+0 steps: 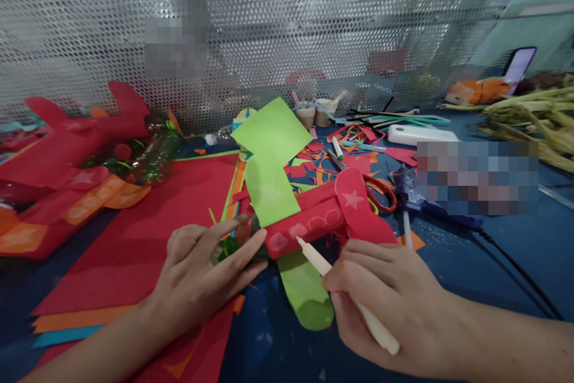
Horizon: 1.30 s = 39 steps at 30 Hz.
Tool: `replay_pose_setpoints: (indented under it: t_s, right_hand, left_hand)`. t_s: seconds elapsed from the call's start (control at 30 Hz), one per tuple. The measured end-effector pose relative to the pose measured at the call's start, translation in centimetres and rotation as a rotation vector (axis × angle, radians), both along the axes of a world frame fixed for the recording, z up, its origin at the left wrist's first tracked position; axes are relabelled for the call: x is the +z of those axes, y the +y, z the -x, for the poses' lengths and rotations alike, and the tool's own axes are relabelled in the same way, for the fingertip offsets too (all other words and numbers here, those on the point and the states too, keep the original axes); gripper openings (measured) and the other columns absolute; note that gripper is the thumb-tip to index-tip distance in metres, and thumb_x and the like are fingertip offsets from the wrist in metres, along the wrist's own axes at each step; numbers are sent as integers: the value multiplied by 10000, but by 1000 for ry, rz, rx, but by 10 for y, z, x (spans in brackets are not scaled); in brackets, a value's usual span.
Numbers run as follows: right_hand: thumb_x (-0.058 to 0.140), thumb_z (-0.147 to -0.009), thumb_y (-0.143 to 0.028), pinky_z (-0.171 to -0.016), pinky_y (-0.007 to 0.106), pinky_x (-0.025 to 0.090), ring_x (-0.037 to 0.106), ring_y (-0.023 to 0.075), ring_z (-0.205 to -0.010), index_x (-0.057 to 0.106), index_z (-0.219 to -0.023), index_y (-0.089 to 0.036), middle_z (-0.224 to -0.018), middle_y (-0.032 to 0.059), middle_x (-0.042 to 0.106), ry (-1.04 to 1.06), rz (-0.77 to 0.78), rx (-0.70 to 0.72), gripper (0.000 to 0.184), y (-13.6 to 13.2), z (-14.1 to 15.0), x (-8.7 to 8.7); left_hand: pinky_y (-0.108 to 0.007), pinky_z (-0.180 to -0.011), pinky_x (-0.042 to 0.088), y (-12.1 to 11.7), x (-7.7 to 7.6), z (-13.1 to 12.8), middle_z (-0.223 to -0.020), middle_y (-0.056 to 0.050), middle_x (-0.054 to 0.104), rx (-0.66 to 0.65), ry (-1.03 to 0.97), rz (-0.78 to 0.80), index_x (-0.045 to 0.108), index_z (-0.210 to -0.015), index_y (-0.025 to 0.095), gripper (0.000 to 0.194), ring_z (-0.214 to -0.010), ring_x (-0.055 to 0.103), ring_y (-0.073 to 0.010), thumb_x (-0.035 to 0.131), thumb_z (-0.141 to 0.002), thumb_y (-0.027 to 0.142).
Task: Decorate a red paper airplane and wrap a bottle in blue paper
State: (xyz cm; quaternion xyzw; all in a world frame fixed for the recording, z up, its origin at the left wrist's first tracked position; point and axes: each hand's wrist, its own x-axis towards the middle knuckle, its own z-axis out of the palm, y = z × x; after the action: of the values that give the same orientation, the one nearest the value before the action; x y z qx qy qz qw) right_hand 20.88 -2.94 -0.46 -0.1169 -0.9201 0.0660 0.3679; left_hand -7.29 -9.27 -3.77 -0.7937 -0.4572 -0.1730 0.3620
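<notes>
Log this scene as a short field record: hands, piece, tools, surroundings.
left_hand: left hand, fingers against left end of red craft piece
right_hand: right hand, holding cream pen
pen_tip: at second pale mark from the left
piece_details: pale star on right end
tools: scissors, blue glue gun, both right of the piece
left_side: stacked colored sheets, another red assembly
surface: dark blue table

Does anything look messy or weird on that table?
Yes, the paper scraps look messy: they're strewn behind the red craft, with red-handled scissors lying among them. I can't see anything clearly broken.
</notes>
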Motion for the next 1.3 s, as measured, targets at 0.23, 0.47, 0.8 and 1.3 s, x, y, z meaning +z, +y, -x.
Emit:
replay_pose_setpoints:
  t_s: [0.23,0.47,0.8,1.3]
  right_hand:
    - [443,-865,-45,-475,264,368,426,138,-509,660,-705,-121,-570,12,562,13,-17,-15,280,2,2,0]
    - [439,-878,-54,-471,257,371,439,140,-503,609,-748,-172,-580,-4,561,12,-17,-26,245,1,0,0]
    - [461,-845,-35,-468,276,360,459,144,-506,614,-743,-186,-582,0,575,25,-7,62,238,2,-4,0]
    - [472,-1058,-217,-609,326,535,697,182,-650,597,-1033,-211,-754,14,758,52,-189,-87,127,4,-7,3]
  left_hand:
    - [-396,-784,501,2,1,-4,-1133,-105,699,2,21,-33,590,-1305,280,358,-878,682,-257,633,-976,415]
    - [-382,-800,519,0,2,-2,-1143,-73,711,13,4,-31,594,-1301,314,342,-886,683,-233,620,-981,432]
    - [-373,-792,512,-1,2,-1,-1141,-41,721,26,-53,18,612,-1296,368,344,-888,677,-234,651,-956,409]
    - [-415,-836,473,-1,-3,-6,-1241,-110,675,23,-131,63,597,-1363,294,411,-935,650,-261,637,-965,391]
